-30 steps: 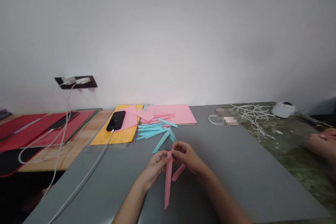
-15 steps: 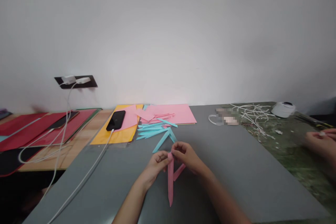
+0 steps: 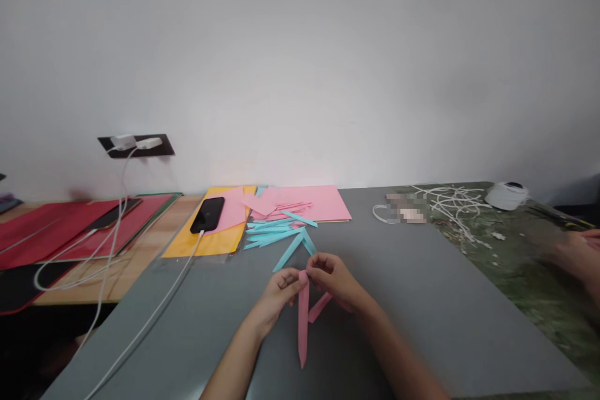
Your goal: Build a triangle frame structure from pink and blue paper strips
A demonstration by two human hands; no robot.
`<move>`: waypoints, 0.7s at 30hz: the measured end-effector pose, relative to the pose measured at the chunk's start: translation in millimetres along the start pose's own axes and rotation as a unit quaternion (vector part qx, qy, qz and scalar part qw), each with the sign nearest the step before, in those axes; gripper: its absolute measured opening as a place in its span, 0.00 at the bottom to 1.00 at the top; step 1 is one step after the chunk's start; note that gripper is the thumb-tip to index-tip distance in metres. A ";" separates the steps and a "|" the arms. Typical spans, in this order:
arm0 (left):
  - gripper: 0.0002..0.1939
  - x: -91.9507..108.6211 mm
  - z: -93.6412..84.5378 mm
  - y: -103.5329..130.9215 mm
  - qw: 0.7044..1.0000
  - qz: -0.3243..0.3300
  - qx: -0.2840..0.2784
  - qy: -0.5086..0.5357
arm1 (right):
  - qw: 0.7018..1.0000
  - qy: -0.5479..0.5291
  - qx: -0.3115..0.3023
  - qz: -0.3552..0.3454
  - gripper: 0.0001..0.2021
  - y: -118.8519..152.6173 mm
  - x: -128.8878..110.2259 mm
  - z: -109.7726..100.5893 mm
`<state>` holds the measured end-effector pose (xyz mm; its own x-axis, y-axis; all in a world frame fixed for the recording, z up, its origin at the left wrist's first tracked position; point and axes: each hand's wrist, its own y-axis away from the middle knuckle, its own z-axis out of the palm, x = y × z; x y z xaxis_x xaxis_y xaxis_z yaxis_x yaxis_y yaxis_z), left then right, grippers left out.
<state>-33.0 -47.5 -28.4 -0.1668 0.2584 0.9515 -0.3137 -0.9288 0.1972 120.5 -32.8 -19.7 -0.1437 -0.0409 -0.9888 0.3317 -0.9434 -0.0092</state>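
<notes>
Left forearm (image 3: 233, 355) bare, rising from bottom edge, angled inward; right forearm (image 3: 398, 347) bare, mirroring it from other side. I see both hands converging low centre, tips near touching. Left hand (image 3: 277, 295) pinching, left thumb (image 3: 294, 287) stretched forward, other fingers curled. Right hand (image 3: 336, 280) pinching too, knuckles raised, palm turned inward. Right hand's lower fingers shaded; from my remote view, can't judge how tightly they curl.
</notes>
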 end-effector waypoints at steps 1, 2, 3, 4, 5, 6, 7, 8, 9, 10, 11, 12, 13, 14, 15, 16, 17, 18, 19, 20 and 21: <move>0.17 -0.7 -0.3 -0.4 1.000 0.000 0.000 0.001 | 1.000 -0.001 0.000 0.002 0.10 0.1 -0.4 0.2; 0.17 -1.3 -0.7 -0.8 1.000 0.001 0.001 0.001 | 1.000 0.000 0.002 0.003 0.10 0.2 -0.8 0.3; 0.17 -2.0 -1.1 -1.2 1.000 0.001 0.001 0.000 | 1.000 0.001 0.003 0.005 0.10 0.2 -0.9 0.3; 0.17 -2.7 -1.6 -1.7 1.000 0.002 0.000 -0.003 | 1.000 0.003 0.003 0.005 0.11 0.1 -0.8 0.2; 0.17 -3.5 -2.1 -2.2 1.000 0.004 0.000 -0.005 | 1.000 0.004 0.002 0.004 0.11 -0.1 -0.4 0.0; 0.17 -4.3 -2.6 -2.8 1.000 0.006 0.000 -0.007 | 1.000 0.005 0.000 0.002 0.11 -0.3 0.2 -0.3; 0.17 -5.3 -3.2 -3.4 1.000 0.010 0.000 -0.008 | 1.000 0.007 -0.001 -0.001 0.11 -0.6 1.0 -0.8; 0.17 -6.4 -3.8 -4.0 1.000 0.013 0.001 -0.009 | 1.000 0.009 -0.002 -0.004 0.11 -1.0 1.9 -1.3; 0.17 -7.6 -4.3 -4.7 1.000 0.017 0.002 -0.009 | 1.000 0.011 -0.002 -0.006 0.10 -1.2 2.7 -1.8; 0.17 -8.8 -4.8 -5.4 1.000 0.020 0.004 -0.010 | 1.000 0.012 0.000 -0.008 0.10 -1.4 3.4 -2.2; 0.17 -10.0 -5.2 -6.0 1.000 0.023 0.006 -0.011 | 1.000 0.012 0.002 -0.008 0.10 -1.5 3.8 -2.3; 0.17 -10.7 -5.4 -6.6 1.000 0.027 0.008 -0.015 | 1.000 0.012 0.004 -0.007 0.10 -1.4 3.9 -2.2; 0.17 -11.0 -5.4 -7.1 0.999 0.030 0.010 -0.019 | 1.000 0.012 0.008 -0.006 0.10 -1.3 3.6 -1.9; 0.17 -10.3 -5.1 -7.6 0.999 0.033 0.014 -0.023 | 1.000 0.011 0.013 -0.004 0.10 -1.1 2.8 -1.2; 0.17 -8.6 -4.5 -8.0 0.999 0.036 0.020 -0.028 | 1.000 0.009 0.019 -0.003 0.10 -1.0 1.7 -0.4; 0.17 -5.7 -3.5 -8.5 0.998 0.040 0.027 -0.032 | 1.000 0.005 0.024 -0.002 0.11 -1.2 0.3 0.6; 0.18 -1.6 -2.1 -9.1 0.998 0.045 0.034 -0.036 | 1.000 -0.002 0.030 -0.003 0.11 -1.8 -1.5 1.7; 0.18 3.8 -0.4 -9.9 0.997 0.050 0.042 -0.040 | 0.999 -0.011 0.036 -0.007 0.11 -2.9 -3.6 2.5; 0.18 9.9 1.6 -11.1 0.996 0.056 0.049 -0.046 | 0.999 -0.021 0.040 -0.013 0.11 -4.8 -6.0 3.2; 0.18 16.6 3.6 -12.6 0.996 0.061 0.054 -0.049 | 0.998 -0.029 0.045 -0.021 0.11 -7.3 -8.6 3.4; 0.18 23.3 5.6 -14.8 0.994 0.072 0.061 -0.053 | 0.998 -0.035 0.051 -0.031 0.12 -10.7 -11.3 3.2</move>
<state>-27.0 -29.3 -7.9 -0.0995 0.0964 0.9904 -0.1774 -0.9811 0.0777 115.6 -23.3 -7.9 -0.2271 -0.0011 -0.9739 0.2245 -0.9731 -0.0512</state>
